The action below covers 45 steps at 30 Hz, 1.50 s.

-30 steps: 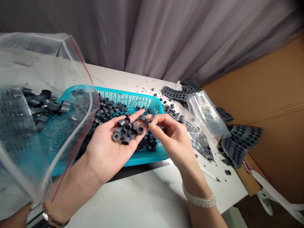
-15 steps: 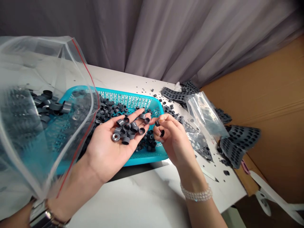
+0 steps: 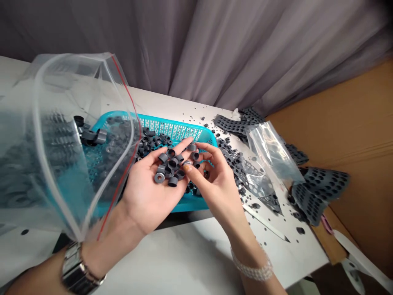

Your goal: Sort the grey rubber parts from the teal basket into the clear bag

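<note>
My left hand [image 3: 147,182] lies palm up over a turquoise plastic basket [image 3: 192,207], cupping several grey rubber rings [image 3: 168,168]. The fingertips of my right hand [image 3: 211,176] reach over that palm, and the thumb presses against one ring [image 3: 186,162]. More rings lie heaped in the basket [image 3: 150,141] below both hands. A clear zip bag [image 3: 76,143] with a red seal line hangs open above my left wrist, covering the basket's left end. Dark rings show through its plastic.
The basket stands on a white marble table [image 3: 190,250]. Punched grey rubber sheets [image 3: 319,192] and small scraps lie to its right, with a second clear bag [image 3: 272,153] and a white pointed tool [image 3: 264,221]. Cardboard [image 3: 346,123] and a grey curtain [image 3: 215,49] border the table.
My right hand has come back over my left palm, its thumb now on a ring there. The zip bag and the whole view have shifted slightly right and down.
</note>
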Each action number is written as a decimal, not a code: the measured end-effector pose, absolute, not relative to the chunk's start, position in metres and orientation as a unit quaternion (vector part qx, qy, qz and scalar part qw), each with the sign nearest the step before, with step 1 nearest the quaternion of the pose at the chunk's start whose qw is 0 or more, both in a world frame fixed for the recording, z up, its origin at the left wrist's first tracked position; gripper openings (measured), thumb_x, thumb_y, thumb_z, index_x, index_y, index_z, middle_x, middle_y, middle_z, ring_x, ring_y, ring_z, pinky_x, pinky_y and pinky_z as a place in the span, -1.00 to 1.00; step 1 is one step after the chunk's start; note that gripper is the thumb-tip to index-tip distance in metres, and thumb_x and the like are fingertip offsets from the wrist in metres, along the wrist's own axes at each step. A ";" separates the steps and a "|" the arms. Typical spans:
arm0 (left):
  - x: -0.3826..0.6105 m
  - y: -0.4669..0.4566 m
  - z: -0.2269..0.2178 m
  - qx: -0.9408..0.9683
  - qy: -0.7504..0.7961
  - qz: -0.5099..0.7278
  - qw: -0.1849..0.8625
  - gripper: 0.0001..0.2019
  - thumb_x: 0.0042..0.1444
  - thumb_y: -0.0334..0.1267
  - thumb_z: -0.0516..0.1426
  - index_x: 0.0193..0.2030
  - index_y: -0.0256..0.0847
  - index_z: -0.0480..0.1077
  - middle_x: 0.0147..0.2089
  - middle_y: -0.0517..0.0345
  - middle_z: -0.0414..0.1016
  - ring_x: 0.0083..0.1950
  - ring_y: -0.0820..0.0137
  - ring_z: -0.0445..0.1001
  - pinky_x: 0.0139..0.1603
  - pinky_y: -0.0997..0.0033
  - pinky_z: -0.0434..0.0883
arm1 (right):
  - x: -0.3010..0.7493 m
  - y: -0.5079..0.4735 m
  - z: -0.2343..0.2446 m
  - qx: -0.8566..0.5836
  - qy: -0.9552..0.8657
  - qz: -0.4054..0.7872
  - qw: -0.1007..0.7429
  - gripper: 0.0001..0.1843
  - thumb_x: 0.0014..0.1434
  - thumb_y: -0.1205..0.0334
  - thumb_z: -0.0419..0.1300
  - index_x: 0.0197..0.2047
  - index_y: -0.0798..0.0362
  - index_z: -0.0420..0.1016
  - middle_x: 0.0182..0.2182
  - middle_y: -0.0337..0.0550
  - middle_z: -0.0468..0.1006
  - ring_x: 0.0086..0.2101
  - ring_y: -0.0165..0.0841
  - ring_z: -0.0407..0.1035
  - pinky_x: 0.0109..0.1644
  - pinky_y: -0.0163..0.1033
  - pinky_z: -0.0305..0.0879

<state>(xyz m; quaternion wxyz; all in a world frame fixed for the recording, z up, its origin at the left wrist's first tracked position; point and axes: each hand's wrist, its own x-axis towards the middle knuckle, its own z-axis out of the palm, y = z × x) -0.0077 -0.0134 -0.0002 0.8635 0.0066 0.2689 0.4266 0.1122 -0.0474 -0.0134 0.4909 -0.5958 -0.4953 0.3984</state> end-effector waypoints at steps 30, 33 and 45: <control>-0.009 -0.014 -0.003 -0.005 0.235 0.430 0.872 -0.55 0.28 -0.25 -0.12 0.19 -0.35 0.36 0.03 -0.06 0.55 0.10 0.42 0.47 0.16 0.45 0.35 | 0.106 -0.050 -0.012 -0.598 -0.470 0.393 0.517 -0.72 0.31 0.13 0.03 0.06 -0.09 0.38 -0.06 -0.18 0.44 -0.05 -0.29 0.34 0.02 -0.14 0.26; -0.009 -0.014 -0.001 -0.015 0.245 0.428 0.870 -0.55 0.28 -0.25 -0.13 0.17 -0.36 0.38 -0.07 -0.02 0.60 -0.02 0.45 0.53 0.15 0.44 0.36 | 0.108 -0.049 -0.012 -0.596 -0.464 0.401 0.518 -0.74 0.31 0.14 0.03 0.04 -0.12 0.38 -0.11 -0.21 0.45 -0.08 -0.32 0.35 0.00 -0.17 0.27; -0.011 -0.015 -0.005 0.012 0.238 0.409 0.881 -0.55 0.29 -0.23 -0.11 0.21 -0.31 0.35 0.00 -0.04 0.57 -0.10 0.46 0.56 -0.07 0.53 0.46 | 0.103 -0.047 -0.013 -0.638 -0.486 0.359 0.477 -0.53 0.15 -0.02 0.24 0.09 -0.11 0.30 -0.32 -0.26 0.38 -0.42 -0.41 0.27 -0.37 -0.25 0.24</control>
